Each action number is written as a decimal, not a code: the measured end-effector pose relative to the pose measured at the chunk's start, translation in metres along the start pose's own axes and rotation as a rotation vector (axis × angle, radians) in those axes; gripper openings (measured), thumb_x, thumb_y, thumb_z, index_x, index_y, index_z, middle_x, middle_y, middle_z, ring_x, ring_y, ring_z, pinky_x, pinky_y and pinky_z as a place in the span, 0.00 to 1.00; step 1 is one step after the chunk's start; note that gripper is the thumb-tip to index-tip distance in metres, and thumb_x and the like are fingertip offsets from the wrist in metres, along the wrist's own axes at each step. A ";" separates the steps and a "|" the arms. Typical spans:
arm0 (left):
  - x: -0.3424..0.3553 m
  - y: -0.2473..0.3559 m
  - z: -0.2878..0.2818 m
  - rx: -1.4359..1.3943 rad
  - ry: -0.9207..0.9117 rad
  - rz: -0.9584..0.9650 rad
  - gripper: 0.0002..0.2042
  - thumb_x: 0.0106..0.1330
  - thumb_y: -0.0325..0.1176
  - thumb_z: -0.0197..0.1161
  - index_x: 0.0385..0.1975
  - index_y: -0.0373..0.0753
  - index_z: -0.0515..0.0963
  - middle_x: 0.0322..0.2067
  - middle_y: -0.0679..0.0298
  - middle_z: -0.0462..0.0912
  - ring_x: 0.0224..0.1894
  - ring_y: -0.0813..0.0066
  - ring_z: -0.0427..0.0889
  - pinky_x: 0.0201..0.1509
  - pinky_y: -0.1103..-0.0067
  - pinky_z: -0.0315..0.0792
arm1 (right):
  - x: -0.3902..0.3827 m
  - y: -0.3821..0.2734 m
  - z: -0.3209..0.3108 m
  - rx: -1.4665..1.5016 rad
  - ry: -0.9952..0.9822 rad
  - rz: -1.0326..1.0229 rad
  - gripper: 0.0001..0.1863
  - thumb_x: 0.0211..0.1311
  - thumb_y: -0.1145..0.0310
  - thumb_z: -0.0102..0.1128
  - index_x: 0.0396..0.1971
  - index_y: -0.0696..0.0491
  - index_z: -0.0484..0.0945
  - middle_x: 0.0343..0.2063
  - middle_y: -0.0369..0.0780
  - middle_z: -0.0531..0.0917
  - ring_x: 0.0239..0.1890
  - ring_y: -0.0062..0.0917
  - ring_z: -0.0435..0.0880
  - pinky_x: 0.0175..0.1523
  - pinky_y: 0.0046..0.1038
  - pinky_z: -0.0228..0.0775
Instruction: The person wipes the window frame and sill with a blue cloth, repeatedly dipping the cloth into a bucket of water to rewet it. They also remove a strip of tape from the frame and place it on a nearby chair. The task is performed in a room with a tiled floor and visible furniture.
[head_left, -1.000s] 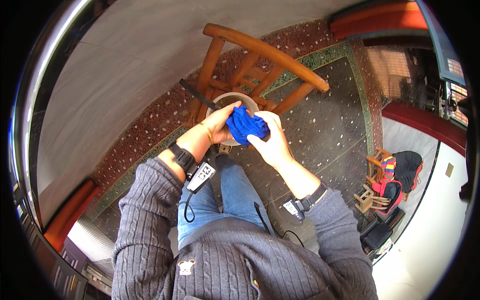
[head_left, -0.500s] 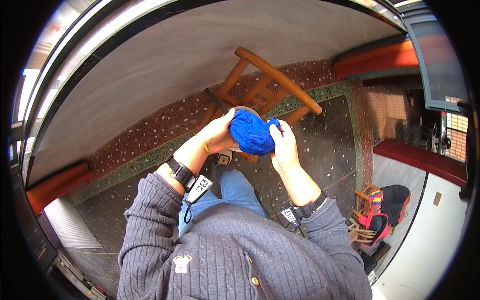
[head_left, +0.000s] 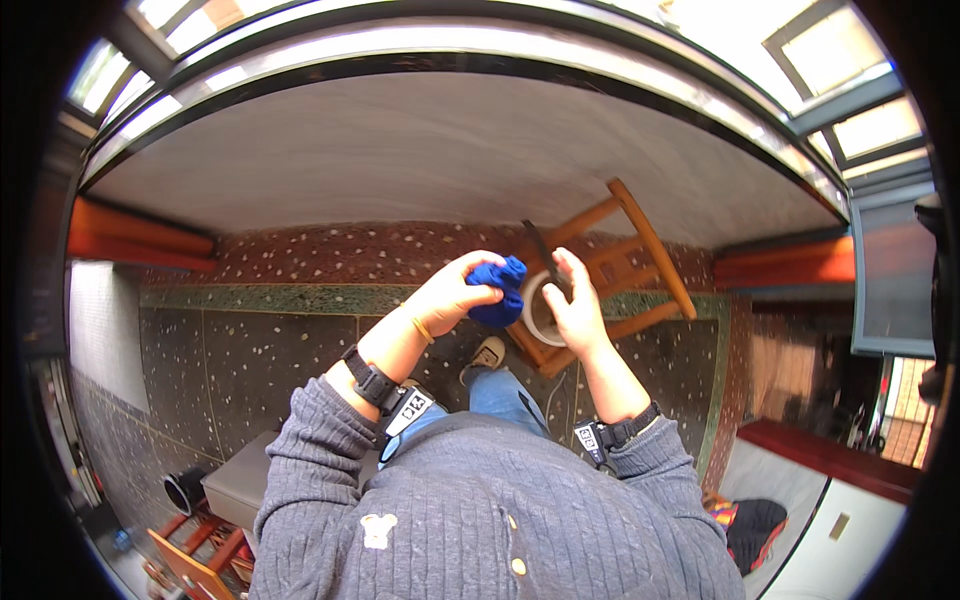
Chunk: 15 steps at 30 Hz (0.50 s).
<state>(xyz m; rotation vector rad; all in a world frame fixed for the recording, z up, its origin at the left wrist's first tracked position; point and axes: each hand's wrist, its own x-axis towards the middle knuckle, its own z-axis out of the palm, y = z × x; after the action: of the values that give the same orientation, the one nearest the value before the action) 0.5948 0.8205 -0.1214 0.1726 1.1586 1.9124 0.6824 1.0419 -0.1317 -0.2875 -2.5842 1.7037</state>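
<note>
My left hand [head_left: 448, 298] is closed round a bunched blue cloth [head_left: 505, 305]. My right hand [head_left: 575, 310] is just to the right of it, apart from the cloth, its fingers spread and holding nothing. Behind both hands a white round container [head_left: 532, 318] is at the wooden chair [head_left: 678, 297]; what it holds is hidden. A long dark strip [head_left: 531, 230] sticks up beside the chair, partly hidden.
A pale wall [head_left: 430, 150] with windows above runs in front of me, over speckled floor [head_left: 260, 360]. A grey padded seat [head_left: 235, 480] and a reddish wooden chair [head_left: 200, 550] are behind me at left. Dark and red clothing [head_left: 750, 530] lies at right.
My right hand has let go of the blue cloth. My left hand now holds it alone, more tightly bunched. The view has turned, so the chair appears farther right and lower.
</note>
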 end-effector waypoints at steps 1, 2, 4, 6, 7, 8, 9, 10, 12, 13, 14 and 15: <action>-0.010 0.003 -0.015 0.158 0.008 0.097 0.20 0.54 0.23 0.65 0.50 0.39 0.77 0.51 0.63 0.79 0.54 0.72 0.76 0.63 0.71 0.70 | 0.010 -0.003 0.020 0.039 -0.108 -0.068 0.33 0.61 0.75 0.57 0.68 0.55 0.60 0.65 0.44 0.68 0.70 0.32 0.62 0.73 0.34 0.50; -0.031 0.008 -0.022 0.171 0.027 0.125 0.22 0.52 0.22 0.63 0.51 0.39 0.77 0.51 0.63 0.78 0.55 0.72 0.75 0.64 0.71 0.68 | 0.010 -0.013 0.044 0.078 -0.153 -0.060 0.33 0.60 0.73 0.59 0.67 0.54 0.62 0.63 0.45 0.70 0.69 0.35 0.64 0.73 0.35 0.52; -0.073 0.018 -0.041 0.182 0.097 0.203 0.27 0.48 0.20 0.56 0.53 0.37 0.76 0.52 0.62 0.78 0.56 0.71 0.74 0.66 0.72 0.65 | 0.018 -0.033 0.091 0.033 -0.267 -0.159 0.30 0.59 0.71 0.59 0.63 0.53 0.68 0.62 0.46 0.72 0.68 0.37 0.65 0.72 0.35 0.54; -0.119 0.028 -0.066 0.194 0.200 0.277 0.28 0.47 0.19 0.53 0.54 0.36 0.76 0.52 0.61 0.79 0.57 0.71 0.74 0.66 0.73 0.65 | 0.026 -0.057 0.139 0.050 -0.332 -0.121 0.15 0.61 0.72 0.57 0.48 0.56 0.79 0.47 0.45 0.82 0.54 0.31 0.79 0.62 0.31 0.66; -0.142 0.032 -0.081 0.195 0.242 0.321 0.28 0.47 0.19 0.52 0.54 0.36 0.76 0.52 0.60 0.79 0.57 0.71 0.74 0.66 0.73 0.64 | 0.026 -0.068 0.156 0.047 -0.377 -0.091 0.09 0.61 0.70 0.58 0.39 0.57 0.79 0.35 0.41 0.84 0.41 0.25 0.81 0.52 0.29 0.71; -0.163 0.036 -0.090 0.302 0.327 0.372 0.28 0.48 0.19 0.50 0.55 0.35 0.76 0.51 0.59 0.79 0.57 0.71 0.75 0.66 0.73 0.65 | 0.025 -0.081 0.171 0.040 -0.359 -0.124 0.07 0.62 0.70 0.58 0.36 0.57 0.78 0.30 0.39 0.82 0.36 0.22 0.79 0.47 0.28 0.71; -0.184 0.038 -0.108 0.402 0.411 0.420 0.29 0.48 0.18 0.48 0.55 0.35 0.75 0.51 0.59 0.80 0.57 0.71 0.75 0.66 0.74 0.65 | 0.026 -0.092 0.192 0.039 -0.361 -0.094 0.07 0.64 0.70 0.57 0.37 0.57 0.78 0.29 0.37 0.82 0.36 0.21 0.78 0.47 0.27 0.71; -0.205 0.040 -0.125 0.498 0.511 0.453 0.29 0.48 0.18 0.45 0.55 0.34 0.75 0.50 0.59 0.81 0.56 0.71 0.76 0.66 0.74 0.66 | 0.026 -0.102 0.214 0.153 -0.352 -0.096 0.07 0.66 0.70 0.56 0.37 0.58 0.78 0.30 0.36 0.82 0.36 0.19 0.77 0.46 0.27 0.71; -0.245 0.039 -0.160 0.610 0.709 0.495 0.27 0.50 0.16 0.46 0.54 0.34 0.75 0.48 0.58 0.82 0.54 0.71 0.78 0.64 0.76 0.68 | 0.027 -0.120 0.251 0.234 -0.374 -0.097 0.08 0.71 0.68 0.53 0.38 0.57 0.76 0.30 0.32 0.80 0.35 0.15 0.74 0.45 0.23 0.70; -0.263 0.038 -0.177 0.592 0.785 0.466 0.27 0.51 0.15 0.46 0.54 0.34 0.75 0.47 0.57 0.82 0.53 0.71 0.78 0.63 0.76 0.68 | 0.029 -0.127 0.269 0.258 -0.386 -0.128 0.07 0.72 0.68 0.53 0.38 0.57 0.76 0.31 0.31 0.79 0.36 0.14 0.74 0.45 0.22 0.69; -0.280 0.038 -0.194 0.696 0.871 0.451 0.20 0.57 0.16 0.51 0.50 0.34 0.78 0.43 0.58 0.84 0.48 0.72 0.80 0.58 0.77 0.72 | 0.031 -0.134 0.286 0.279 -0.401 -0.114 0.07 0.72 0.69 0.52 0.39 0.56 0.76 0.32 0.30 0.79 0.36 0.14 0.73 0.46 0.22 0.68; -0.294 0.039 -0.204 0.731 0.918 0.455 0.17 0.58 0.18 0.53 0.48 0.34 0.79 0.41 0.59 0.84 0.46 0.72 0.81 0.56 0.77 0.72 | 0.032 -0.142 0.298 0.339 -0.434 -0.100 0.07 0.73 0.69 0.52 0.39 0.55 0.76 0.32 0.29 0.78 0.37 0.13 0.73 0.46 0.21 0.68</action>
<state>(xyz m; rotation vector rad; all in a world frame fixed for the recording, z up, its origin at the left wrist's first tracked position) 0.6476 0.4641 -0.1173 -0.0836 2.6060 1.8778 0.5935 0.7231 -0.1234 0.2465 -2.4361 2.3314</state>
